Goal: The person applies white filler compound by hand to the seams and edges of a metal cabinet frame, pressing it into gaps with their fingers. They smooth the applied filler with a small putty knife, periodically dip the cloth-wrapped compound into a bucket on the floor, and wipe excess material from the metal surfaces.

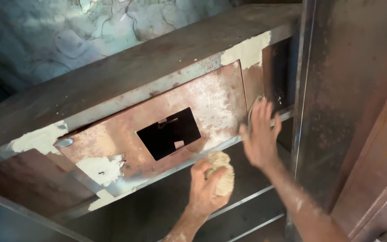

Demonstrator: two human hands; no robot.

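Observation:
My left hand [204, 188] grips a lump of beige putty [224, 172] just below the lower edge of a rusty reddish metal panel [202, 101]. My right hand [261, 134] is flat and blurred, fingers spread, pressed against the panel's right edge where a pale putty patch [247, 51] covers the corner. The panel has a dark rectangular cut-out [169, 133] in its middle.
More pale putty patches sit at the panel's left corner [39, 139] and lower left [100, 169]. A grey metal frame [126, 67] runs above the panel. A tall rusty upright [337, 89] stands on the right. Thin metal rails [242, 201] cross below.

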